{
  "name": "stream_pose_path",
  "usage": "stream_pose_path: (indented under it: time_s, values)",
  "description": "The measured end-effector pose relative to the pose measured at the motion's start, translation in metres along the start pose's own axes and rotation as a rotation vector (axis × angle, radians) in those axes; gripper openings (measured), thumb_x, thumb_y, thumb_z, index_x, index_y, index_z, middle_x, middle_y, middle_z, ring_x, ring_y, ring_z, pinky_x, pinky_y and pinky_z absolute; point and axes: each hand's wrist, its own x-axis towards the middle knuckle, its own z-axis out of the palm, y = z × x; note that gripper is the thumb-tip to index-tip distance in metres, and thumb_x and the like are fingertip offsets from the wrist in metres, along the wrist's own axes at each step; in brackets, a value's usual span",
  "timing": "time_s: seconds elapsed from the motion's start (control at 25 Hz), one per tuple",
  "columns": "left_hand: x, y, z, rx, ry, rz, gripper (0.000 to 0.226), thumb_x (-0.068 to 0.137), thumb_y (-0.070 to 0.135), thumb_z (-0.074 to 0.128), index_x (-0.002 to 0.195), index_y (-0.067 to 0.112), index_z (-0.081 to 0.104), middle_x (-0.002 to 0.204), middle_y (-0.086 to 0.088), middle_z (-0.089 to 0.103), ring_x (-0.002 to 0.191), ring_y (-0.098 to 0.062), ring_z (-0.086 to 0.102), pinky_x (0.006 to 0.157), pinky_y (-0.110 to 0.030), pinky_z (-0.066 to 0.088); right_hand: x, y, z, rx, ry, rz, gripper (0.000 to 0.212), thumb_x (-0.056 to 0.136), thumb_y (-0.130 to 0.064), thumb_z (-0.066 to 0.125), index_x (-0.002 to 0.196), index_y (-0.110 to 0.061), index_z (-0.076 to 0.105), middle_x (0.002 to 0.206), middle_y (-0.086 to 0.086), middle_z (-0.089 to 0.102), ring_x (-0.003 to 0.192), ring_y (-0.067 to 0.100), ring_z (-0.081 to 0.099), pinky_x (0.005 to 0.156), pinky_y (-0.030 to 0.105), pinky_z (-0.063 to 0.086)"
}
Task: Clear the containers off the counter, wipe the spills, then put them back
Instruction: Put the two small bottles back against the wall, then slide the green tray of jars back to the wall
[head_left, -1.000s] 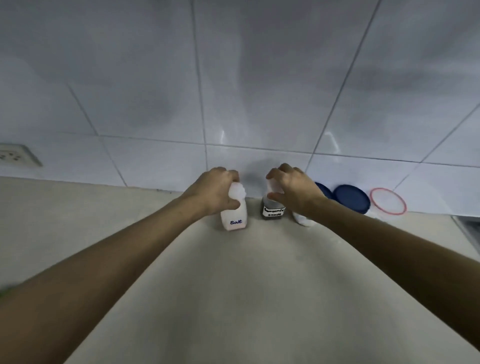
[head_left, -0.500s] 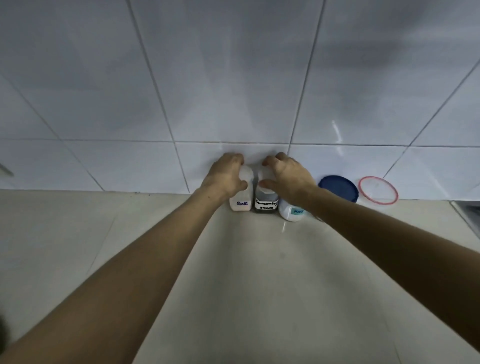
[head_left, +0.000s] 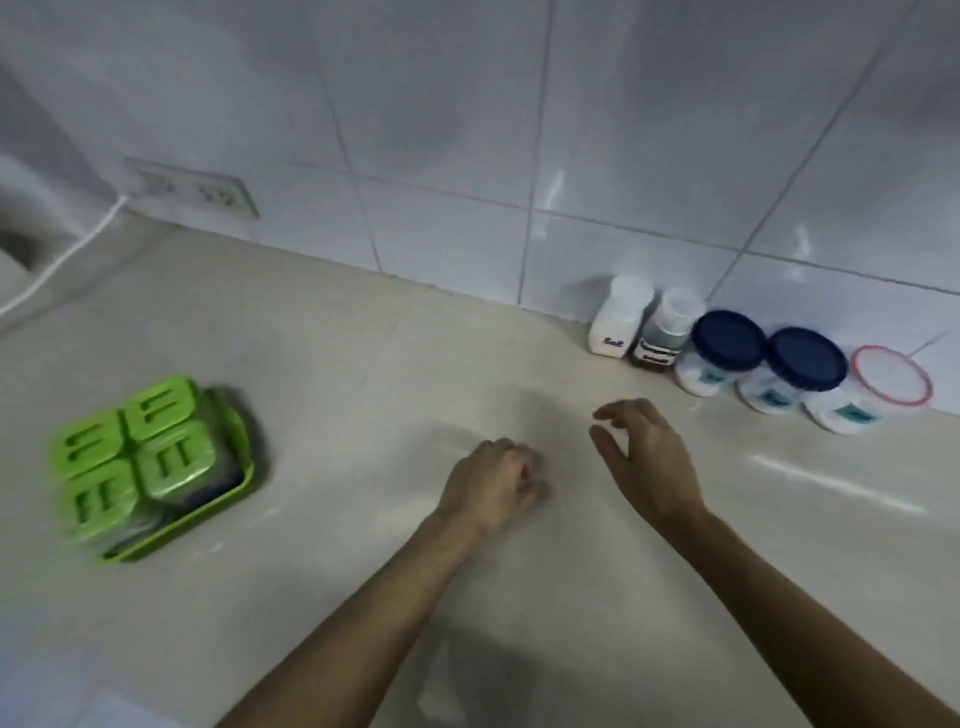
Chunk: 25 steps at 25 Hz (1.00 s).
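Observation:
A white salt bottle (head_left: 618, 325) stands against the tiled wall, touching a dark-filled bottle (head_left: 662, 336) with a white cap. Right of them stand two blue-lidded jars (head_left: 724, 348) (head_left: 802, 366) and a red-rimmed clear-lidded jar (head_left: 891, 382). My left hand (head_left: 491, 483) hovers over the beige counter (head_left: 363, 571) with fingers curled shut, holding nothing. My right hand (head_left: 641, 452) is beside it, fingers apart and empty. Both hands are well in front of the bottles. A green tray (head_left: 156, 467) of green-lidded containers sits at the left.
A wall socket (head_left: 208, 195) with a white cable (head_left: 67, 254) plugged in is at the back left. A dark opening shows at the far left edge. Pale smears mark the counter near the right and front.
Both hands let go of the salt bottle and the dark bottle and pulled back toward me. The view swung left and down, bringing the green tray and socket into sight.

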Motion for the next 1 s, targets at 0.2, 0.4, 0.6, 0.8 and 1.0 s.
stream_pose_path:
  time_s: [0.2,0.4,0.6,0.8,1.0]
  values:
    - [-0.139,-0.079,0.02,-0.395,0.28,-0.218,0.034,0.085,0.037,0.055,0.115,0.021,0.062,0.118,0.002,0.062,0.111,-0.013,0.056,0.097,-0.033,0.046,-0.081,-0.081,0.079,0.226,-0.312,-0.156,0.009,0.087,-0.016,0.062,0.094,-0.018,0.067,0.094,-0.003,0.067,0.086,0.016,0.066,0.08,0.025,0.05]
    - [-0.242,-0.171,0.003,-1.037,1.033,-0.862,0.026,0.09,0.024,0.064,0.114,0.015,0.058,0.117,-0.003,0.062,0.112,-0.019,0.057,0.101,-0.038,0.046,-0.063,-0.184,0.166,0.396,-0.596,-0.036,0.026,0.086,-0.019,0.067,0.111,-0.018,0.062,0.107,0.003,0.066,0.091,0.013,0.065,0.088,0.033,0.052]
    - [-0.251,-0.258,-0.047,-1.596,1.249,-0.86,0.013,0.093,0.033,0.056,0.1,0.023,0.057,0.097,-0.002,0.062,0.091,-0.016,0.059,0.087,-0.036,0.047,-0.01,-0.281,0.214,0.78,-0.692,0.367,0.053,0.087,-0.037,0.062,0.134,-0.018,0.044,0.122,0.003,0.059,0.114,0.023,0.059,0.099,0.037,0.046]
    - [-0.233,-0.287,-0.081,-1.469,0.995,-0.855,0.044,0.086,0.025,0.068,0.122,0.004,0.057,0.119,-0.015,0.066,0.104,-0.024,0.064,0.096,-0.038,0.049,0.014,-0.318,0.241,0.821,-0.686,0.39,0.042,0.078,-0.034,0.073,0.108,-0.006,0.063,0.102,0.005,0.072,0.098,0.022,0.068,0.096,0.045,0.052]
    - [-0.224,-0.27,-0.09,-1.319,0.957,-0.831,0.052,0.085,0.015,0.069,0.132,0.007,0.047,0.1,-0.007,0.064,0.085,-0.012,0.062,0.066,-0.011,0.05,0.014,-0.296,0.226,0.867,-0.674,0.408,0.046,0.073,-0.029,0.078,0.108,-0.002,0.068,0.1,0.01,0.075,0.094,0.021,0.071,0.092,0.038,0.055]
